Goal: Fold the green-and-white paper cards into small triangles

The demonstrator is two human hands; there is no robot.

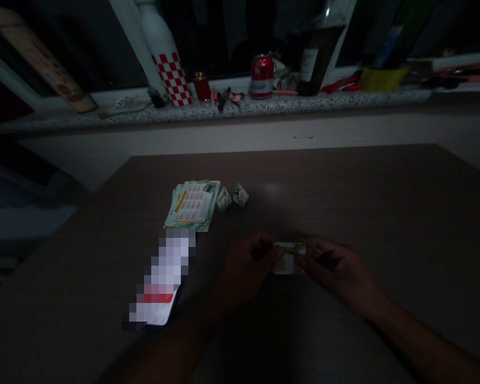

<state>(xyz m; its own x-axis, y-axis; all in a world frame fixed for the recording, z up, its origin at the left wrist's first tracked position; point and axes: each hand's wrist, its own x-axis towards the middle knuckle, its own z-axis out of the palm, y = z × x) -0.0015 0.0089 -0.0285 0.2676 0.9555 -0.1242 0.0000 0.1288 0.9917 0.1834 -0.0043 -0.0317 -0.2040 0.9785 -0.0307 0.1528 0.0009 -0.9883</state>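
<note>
A small folded piece of printed paper (285, 265) is pinched between my two hands just above the dark table. My left hand (250, 261) grips its left edge with thumb and fingers. At its right side, my right hand (338, 266) holds it the same way. Two small folded paper shapes, one on the left (224, 199) and one on the right (240, 195), lie farther back on the table. Beside them is a stack of printed paper sheets (194, 205) with rows of orange print. The picture is dim, so the fold lines in my hands are hard to make out.
A phone with a lit, blurred screen (164, 274) lies left of my hands. Along the granite windowsill (140, 114) stand a red-and-white checkered bottle (170, 69), a red can (262, 77), a dark bottle (314, 66) and a yellow container (384, 79).
</note>
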